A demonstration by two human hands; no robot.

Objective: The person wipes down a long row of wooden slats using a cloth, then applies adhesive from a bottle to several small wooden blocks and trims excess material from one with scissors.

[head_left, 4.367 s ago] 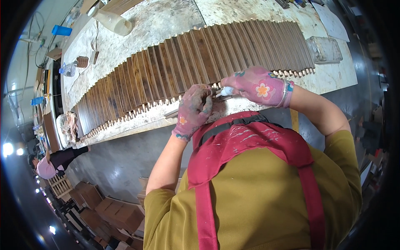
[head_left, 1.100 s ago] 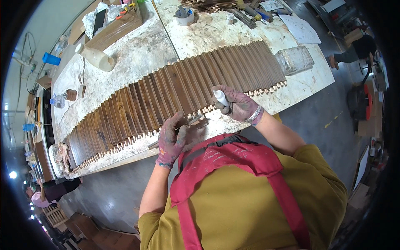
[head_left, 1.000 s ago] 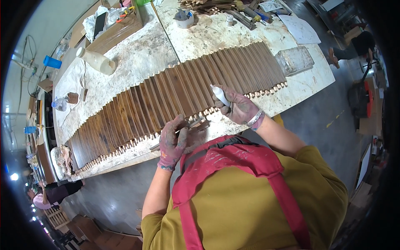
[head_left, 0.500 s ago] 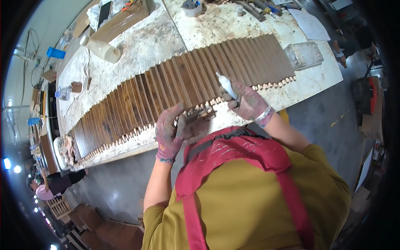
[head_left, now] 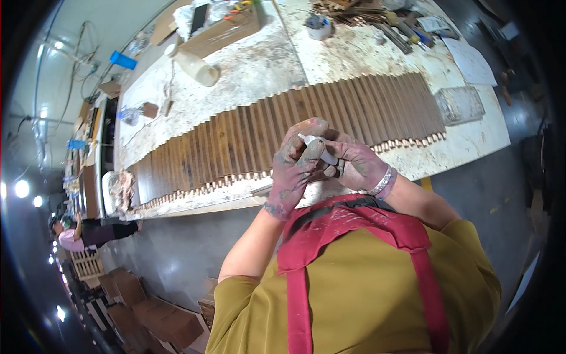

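Above the near edge of the workbench, my gloved hands meet around a small white squeeze bottle [head_left: 328,157] with a narrow nozzle. My right hand [head_left: 364,167] grips its body. My left hand [head_left: 292,171] closes about the nozzle end, thumb and fingertips on it; whether a small part is also pinched there is hidden. Both gloves are stained. Behind them lies a long row of dark brown wooden strips [head_left: 236,138], side by side, with pale pegs [head_left: 197,187] at their near ends. A short wooden piece [head_left: 262,190] rests beside my left wrist.
A wrapped block [head_left: 460,106] stands at the row's right end and another wrapped lump [head_left: 118,190] at its left. Farther back are a milky bottle [head_left: 197,68], a cardboard box [head_left: 227,32], a small tub [head_left: 318,27] and tools [head_left: 407,29]. Another person [head_left: 88,233] is far left.
My left hand has left the short wooden piece and moved right to the bottle nozzle. The bottle, in my right hand, is now between both hands. The view has shifted, too.
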